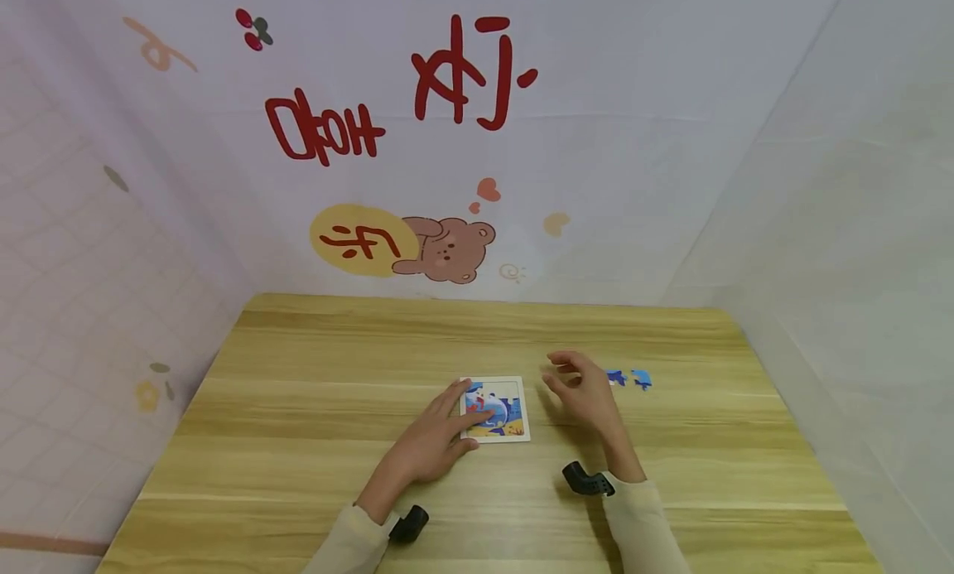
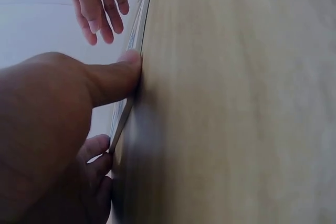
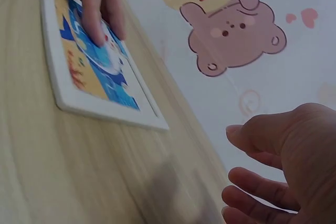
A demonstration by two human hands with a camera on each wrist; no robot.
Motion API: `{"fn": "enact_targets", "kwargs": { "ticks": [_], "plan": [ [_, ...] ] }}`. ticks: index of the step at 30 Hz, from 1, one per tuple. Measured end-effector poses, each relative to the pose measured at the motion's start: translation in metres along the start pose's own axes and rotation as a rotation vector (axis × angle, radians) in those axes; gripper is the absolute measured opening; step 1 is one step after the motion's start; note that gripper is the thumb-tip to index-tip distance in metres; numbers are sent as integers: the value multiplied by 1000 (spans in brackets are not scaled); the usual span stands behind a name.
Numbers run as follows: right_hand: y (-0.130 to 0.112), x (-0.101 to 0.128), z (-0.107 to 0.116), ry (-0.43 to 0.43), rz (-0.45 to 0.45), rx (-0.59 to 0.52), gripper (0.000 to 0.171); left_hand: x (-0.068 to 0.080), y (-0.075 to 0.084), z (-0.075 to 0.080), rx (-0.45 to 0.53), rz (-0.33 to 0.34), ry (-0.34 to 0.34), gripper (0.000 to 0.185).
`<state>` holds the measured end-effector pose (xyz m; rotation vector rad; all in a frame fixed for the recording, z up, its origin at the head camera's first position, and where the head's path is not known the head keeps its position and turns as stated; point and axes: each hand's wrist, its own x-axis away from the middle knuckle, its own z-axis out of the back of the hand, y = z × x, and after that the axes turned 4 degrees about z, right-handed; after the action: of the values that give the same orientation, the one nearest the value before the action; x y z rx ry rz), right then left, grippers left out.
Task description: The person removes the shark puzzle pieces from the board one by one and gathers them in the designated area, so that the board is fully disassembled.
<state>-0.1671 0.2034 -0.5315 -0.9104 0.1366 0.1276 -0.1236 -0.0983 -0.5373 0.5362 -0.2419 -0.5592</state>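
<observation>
A square jigsaw puzzle (image 1: 514, 425) in a white frame lies on the wooden table, with a blue sea picture and sandy strip. Bare white backing shows along its top right. My left hand (image 1: 428, 441) rests at its left side, fingers spread: one finger lies across the picture, and the thumb (image 2: 118, 80) touches the near edge of the frame. Just right of the puzzle, my right hand (image 1: 585, 392) hovers above the table, fingers loosely bent and nothing between them. In the right wrist view, a gap shows between thumb and fingers of that hand (image 3: 283, 161).
Beyond the right hand lie two blue puzzle pieces, one piece (image 1: 615, 378) partly behind the hand and another piece (image 1: 641, 379) farther right. A white wall cloth (image 1: 596, 185) with a printed bear (image 1: 447, 251) rises at the table's back edge.
</observation>
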Motion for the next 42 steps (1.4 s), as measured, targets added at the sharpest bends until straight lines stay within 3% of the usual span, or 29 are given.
{"fn": "enact_targets", "kwargs": {
  "ticks": [7,12,20,27,36,42],
  "plan": [
    [-15,4,-23,-74,-3,-37,32,0,1,-1,18,23,15,48],
    [-25,7,-39,-109,35,-5,31,0,1,-1,19,30,11,48],
    [-36,9,-53,-94,136,96,26,0,0,2,-1,13,16,47],
    [-40,6,-64,-149,157,101,18,1,0,3,25,-1,23,46],
    [-38,4,-76,-132,219,140,7,0,-1,2,36,13,19,46],
    [-40,2,-79,-129,209,156,7,0,-2,2,35,14,21,46]
  ]
}}
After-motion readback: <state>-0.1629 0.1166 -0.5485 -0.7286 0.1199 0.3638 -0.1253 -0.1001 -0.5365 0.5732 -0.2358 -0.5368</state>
